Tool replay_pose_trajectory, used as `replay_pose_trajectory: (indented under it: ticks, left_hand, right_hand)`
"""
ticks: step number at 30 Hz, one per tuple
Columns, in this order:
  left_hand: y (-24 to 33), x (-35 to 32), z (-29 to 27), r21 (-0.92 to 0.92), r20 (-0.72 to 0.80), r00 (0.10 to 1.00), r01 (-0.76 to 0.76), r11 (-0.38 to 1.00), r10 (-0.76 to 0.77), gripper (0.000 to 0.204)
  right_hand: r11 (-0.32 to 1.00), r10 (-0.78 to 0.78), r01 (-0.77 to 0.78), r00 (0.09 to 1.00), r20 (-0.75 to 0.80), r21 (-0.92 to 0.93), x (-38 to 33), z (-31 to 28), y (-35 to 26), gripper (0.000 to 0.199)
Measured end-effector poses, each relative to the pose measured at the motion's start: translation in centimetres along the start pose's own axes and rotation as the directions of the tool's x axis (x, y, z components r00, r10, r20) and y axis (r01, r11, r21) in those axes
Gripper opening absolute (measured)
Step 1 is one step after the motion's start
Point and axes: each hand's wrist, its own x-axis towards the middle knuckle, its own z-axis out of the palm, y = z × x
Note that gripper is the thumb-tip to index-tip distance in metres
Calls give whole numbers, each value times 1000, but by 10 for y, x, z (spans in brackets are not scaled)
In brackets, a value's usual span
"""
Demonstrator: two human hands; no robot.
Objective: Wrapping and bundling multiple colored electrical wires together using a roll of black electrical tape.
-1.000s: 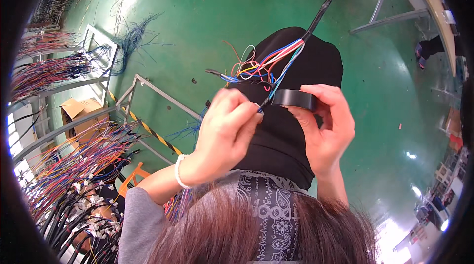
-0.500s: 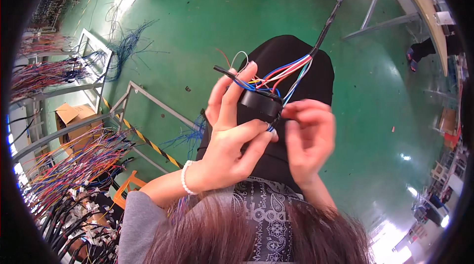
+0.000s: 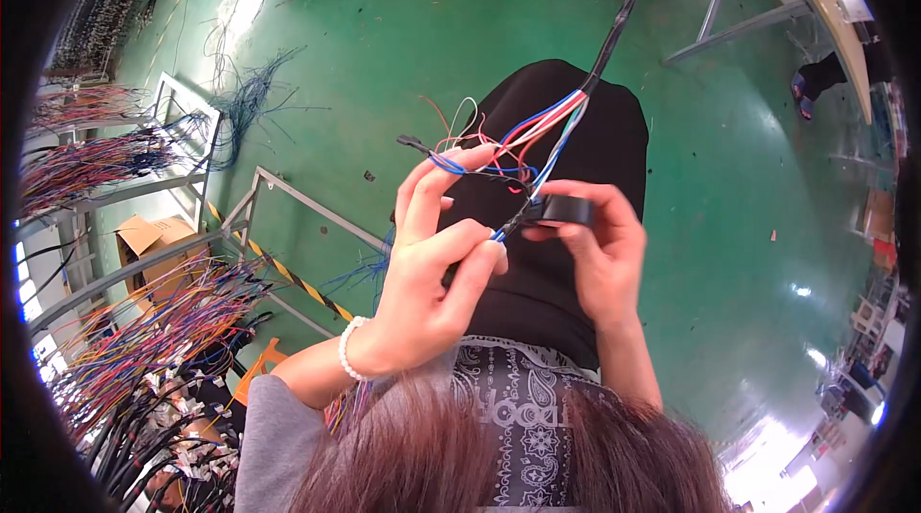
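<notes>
Over my lap, my left hand (image 3: 422, 268) pinches a blue-and-white wire branch (image 3: 503, 232) between thumb and forefinger. Its raised fingers also steady several thin wires, with a small dark end piece (image 3: 413, 142) poking out beyond them. Part of the branch is wrapped black. My right hand (image 3: 606, 249) grips a roll of black tape (image 3: 566, 211) right beside the wrapped part. Red, white, blue and green wires (image 3: 556, 124) fan out of a black-sheathed cable (image 3: 619, 33) that runs up and away to the right.
At the left, bundles of coloured wires (image 3: 163, 321) hang on metal frames (image 3: 288, 191). A cardboard box (image 3: 153, 239) and an orange stool (image 3: 259, 369) stand among them. The curved edge of a table (image 3: 825, 4) is at upper right. Another person's foot (image 3: 804, 95) shows near it.
The tape roll has passed from beside my left fingers into my right hand, which has closed on it. My left hand has shifted slightly left and keeps its pinch on the wires.
</notes>
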Motion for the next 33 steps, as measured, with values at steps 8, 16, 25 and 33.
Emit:
replay_pose_trajectory:
  ticks: [8,16,25,33]
  left_hand:
    - [0,-8,21,572,-139,903,-261,777,406,18]
    - [5,-3,20,496,-176,915,-237,835,364,34]
    - [12,-5,15,-373,-12,1000,-13,928,9,5]
    - [11,-4,4,251,11,981,-190,949,194,5]
  right_hand:
    - [135,-411,589,765,496,-797,-5,35,-74,39]
    - [654,-390,599,791,472,-463,15,58,-55,32]
    - [907,219,-278,953,211,316,4,11,-11,54]
    - [892,100,101,907,410,-440,23,-6,-42,29]
